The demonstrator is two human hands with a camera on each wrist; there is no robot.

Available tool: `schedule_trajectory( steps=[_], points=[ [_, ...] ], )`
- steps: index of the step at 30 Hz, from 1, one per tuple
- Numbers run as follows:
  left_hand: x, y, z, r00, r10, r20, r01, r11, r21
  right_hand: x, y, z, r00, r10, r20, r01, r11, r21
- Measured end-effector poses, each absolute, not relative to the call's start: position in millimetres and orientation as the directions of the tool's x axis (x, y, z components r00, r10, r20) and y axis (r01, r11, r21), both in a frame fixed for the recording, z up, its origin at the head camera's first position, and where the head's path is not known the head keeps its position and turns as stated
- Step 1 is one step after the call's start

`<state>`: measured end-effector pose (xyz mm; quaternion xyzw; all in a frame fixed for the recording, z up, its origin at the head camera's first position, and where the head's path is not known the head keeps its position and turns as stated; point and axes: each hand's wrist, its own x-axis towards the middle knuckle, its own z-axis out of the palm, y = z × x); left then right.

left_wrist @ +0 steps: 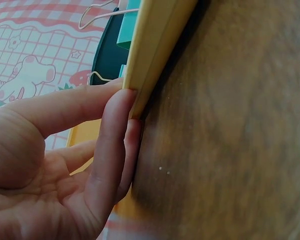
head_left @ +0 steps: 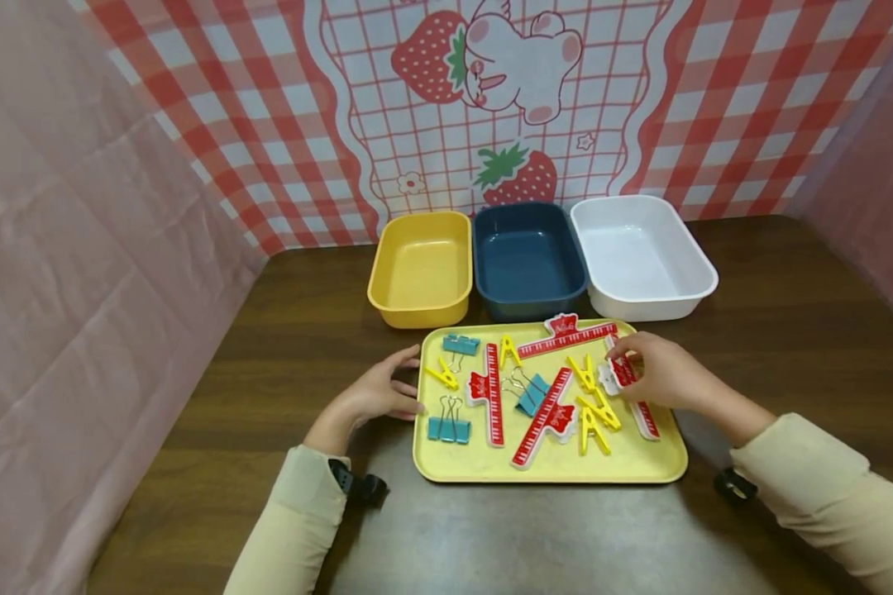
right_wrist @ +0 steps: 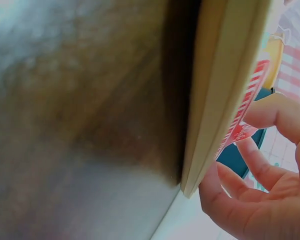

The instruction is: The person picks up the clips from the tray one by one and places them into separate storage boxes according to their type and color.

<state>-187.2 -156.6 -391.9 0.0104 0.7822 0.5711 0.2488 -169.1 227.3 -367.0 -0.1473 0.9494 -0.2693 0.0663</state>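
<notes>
Brown wood-grain tabletop (head_left: 268, 388), left hand (head_left: 375, 390) fingers loosely spread at pale-yellow rectangular tray (head_left: 506, 473), right hand (head_left: 666, 372) pinching long red-and-white plastic clip (head_left: 624, 373) inside tray's right side, best lifted straight, clear of yellow clothespins (head_left: 606, 413).

The tray (head_left: 640, 468) is pale yellow, the long clips (head_left: 494, 405) red with white stripes, the pegs (head_left: 601, 411) yellow, the binder clips (head_left: 449, 430) blue-green. The left bin (head_left: 420, 277) is yellow, the middle bin (head_left: 530, 263) dark blue, the right bin (head_left: 640, 256) white. The cloth (head_left: 260, 91) has red-and-white checks.
</notes>
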Motion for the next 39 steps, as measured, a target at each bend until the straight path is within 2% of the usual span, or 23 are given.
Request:
schedule_trajectory(
  steps=[8, 17, 27, 39],
  points=[
    [-187.2, -156.0, -391.8, -0.873, 0.294, -0.390, -0.281, 0.351, 0.893, -173.7, 233.3, -361.3, -0.947, -0.271, -0.174, -0.090, 0.740, -0.667],
    [-186.6, -156.1, -392.1, -0.874, 0.296, -0.386, -0.285, 0.332, 0.899, -175.8, 234.3, -356.7, -0.936, -0.268, -0.227, 0.020, 0.604, -0.797],
    [-186.3, -156.3, -391.6, -0.879, 0.281, -0.384, -0.280, 0.346, 0.895, -180.2, 231.7, -344.5, -0.954, -0.264, -0.141, -0.029, 0.550, -0.834],
    [-186.6, -156.2, -390.5, -0.876, 0.282, -0.391, -0.291, 0.337, 0.895, -190.3, 218.6, -324.8, -0.955, -0.263, -0.140, -0.028, 0.548, -0.836]
  ],
)
